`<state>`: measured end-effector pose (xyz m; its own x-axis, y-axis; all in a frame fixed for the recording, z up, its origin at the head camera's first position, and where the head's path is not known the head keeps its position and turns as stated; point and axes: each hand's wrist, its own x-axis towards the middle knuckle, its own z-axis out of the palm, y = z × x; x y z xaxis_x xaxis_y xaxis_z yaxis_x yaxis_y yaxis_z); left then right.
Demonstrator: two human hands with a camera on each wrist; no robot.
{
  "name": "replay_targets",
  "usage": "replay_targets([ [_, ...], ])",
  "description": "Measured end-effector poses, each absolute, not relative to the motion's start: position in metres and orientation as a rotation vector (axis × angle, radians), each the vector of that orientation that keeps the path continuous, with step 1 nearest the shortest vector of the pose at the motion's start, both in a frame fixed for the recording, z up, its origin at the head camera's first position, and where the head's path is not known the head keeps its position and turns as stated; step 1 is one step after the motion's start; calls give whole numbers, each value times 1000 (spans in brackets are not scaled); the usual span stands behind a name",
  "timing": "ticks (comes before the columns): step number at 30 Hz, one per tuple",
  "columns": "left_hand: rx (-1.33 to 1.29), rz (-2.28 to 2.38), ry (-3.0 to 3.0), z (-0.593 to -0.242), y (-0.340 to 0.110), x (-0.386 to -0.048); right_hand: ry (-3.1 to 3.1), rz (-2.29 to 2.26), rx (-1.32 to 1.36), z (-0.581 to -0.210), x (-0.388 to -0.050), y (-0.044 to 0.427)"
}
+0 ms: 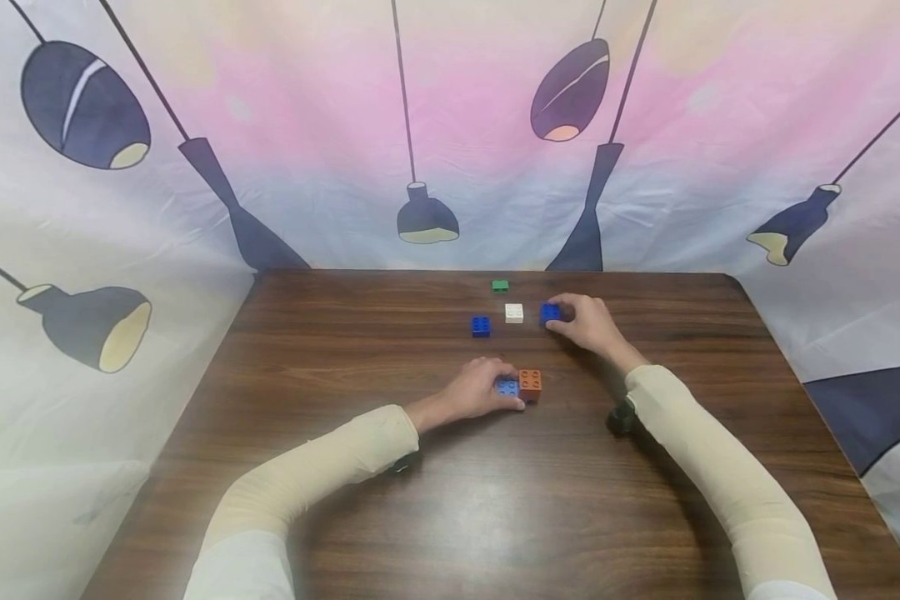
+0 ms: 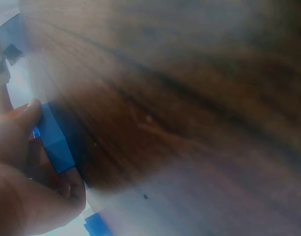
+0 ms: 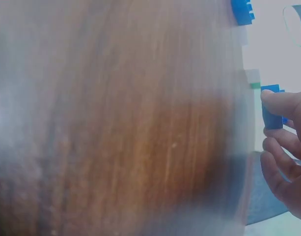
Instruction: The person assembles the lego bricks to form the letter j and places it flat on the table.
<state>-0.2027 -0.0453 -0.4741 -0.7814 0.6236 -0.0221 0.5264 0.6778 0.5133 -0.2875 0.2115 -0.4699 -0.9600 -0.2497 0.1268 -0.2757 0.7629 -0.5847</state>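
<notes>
In the head view the left hand holds a light blue brick between thumb and fingers, right beside an orange brick. Farther back on the right, the right hand pinches a dark blue brick. In the left wrist view the left hand grips the light blue brick at its two ends. The right wrist view shows the right hand with thumb and a finger on the blue brick, its other fingers curled below.
A white brick lies left of the right hand's brick, with another dark blue brick farther left. A green brick is near the back edge of the wooden table. A patterned cloth hangs behind and at both sides.
</notes>
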Motion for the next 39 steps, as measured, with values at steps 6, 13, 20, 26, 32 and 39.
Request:
replay_targets([
  [6,955,734,2699,-475,-46,-204,-2877,991,450,-462,-276,207],
  [13,979,757,2703,-475,-46,-204,-2846,1006,504,-449,-263,199],
  [20,993,768,2704,-476,-46,-204,-2818,1025,527,-442,-246,194],
  [26,1002,771,2703,-476,-47,-203,-2801,1025,565,-439,-229,191],
  [32,1005,771,2698,-476,-47,-203,-2792,1024,605,-438,-215,190],
  [39,1009,757,2705,-476,-46,-203,-2802,1007,640,-435,-199,187],
])
